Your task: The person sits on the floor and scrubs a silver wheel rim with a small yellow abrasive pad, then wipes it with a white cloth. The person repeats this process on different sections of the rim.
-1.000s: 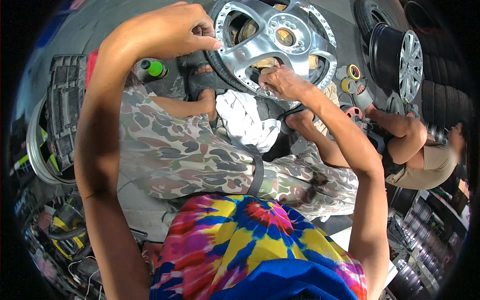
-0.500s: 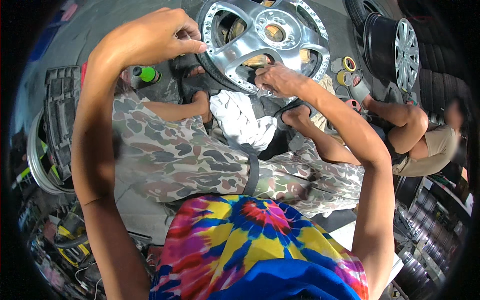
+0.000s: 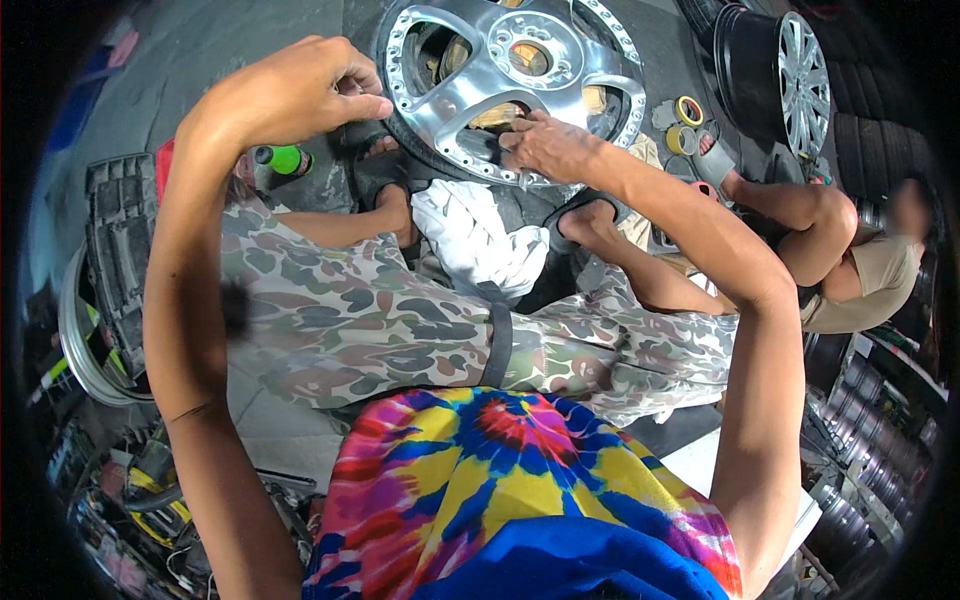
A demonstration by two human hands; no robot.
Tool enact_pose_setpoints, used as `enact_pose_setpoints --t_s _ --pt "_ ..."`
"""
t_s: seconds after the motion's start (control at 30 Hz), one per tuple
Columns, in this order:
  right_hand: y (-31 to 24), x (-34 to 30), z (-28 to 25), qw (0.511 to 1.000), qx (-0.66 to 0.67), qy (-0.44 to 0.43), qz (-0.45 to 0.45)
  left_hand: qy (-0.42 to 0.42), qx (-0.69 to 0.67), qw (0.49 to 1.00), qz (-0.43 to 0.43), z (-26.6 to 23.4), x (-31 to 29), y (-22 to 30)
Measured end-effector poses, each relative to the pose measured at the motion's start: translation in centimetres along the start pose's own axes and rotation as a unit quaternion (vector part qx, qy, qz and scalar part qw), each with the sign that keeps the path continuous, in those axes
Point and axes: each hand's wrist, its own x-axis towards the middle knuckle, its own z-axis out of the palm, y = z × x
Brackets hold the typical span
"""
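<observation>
A polished silver multi-spoke alloy wheel [image 3: 462,95] lies face up in front of me, small holes round its lip. My left hand [image 3: 315,88] is held by the wheel's left edge, wrist bent, fingers curled and thumb pointing toward the lip; anything between them is hidden. Over the near side of the wheel is my right hand [image 3: 555,150], its fingers bent together above the gap between two spokes. What the right fingers hold, if anything, cannot be made out. Just below the wheel, a white cloth [image 3: 470,235] lies between my feet.
Left of my foot stands a green bottle [image 3: 285,160]. Tape rolls [image 3: 687,111] lie right of the wheel, with a black-barrelled wheel rim [image 3: 765,85] beyond. Another person [image 3: 840,225] sits at the right. A rim [image 3: 85,330] stands at far left; stacked rims [image 3: 860,440] are lower right.
My view has shifted slightly, and the wheel appears a little further left. The right hand has lifted a little from the near lip toward the spokes. The left hand keeps its curled pose.
</observation>
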Motion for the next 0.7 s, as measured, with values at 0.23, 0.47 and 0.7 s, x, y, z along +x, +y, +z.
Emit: enact_pose_setpoints --t_s 0.23,0.47,0.7 --pt "-1.4 -1.5 -5.4 0.979 0.157 0.118 0.058 0.029 0.021 0.995 0.088 3.7 2.3 -0.6" --pt "-5.8 -4.5 -9.2 0.773 0.495 0.325 0.226 -0.034 -0.206 0.971 0.117 6.4 5.8 4.8" --pt "-10.8 -7.0 -4.0 0.669 0.515 0.357 0.400 -0.009 -0.133 0.981 0.139 5.1 6.2 4.9"
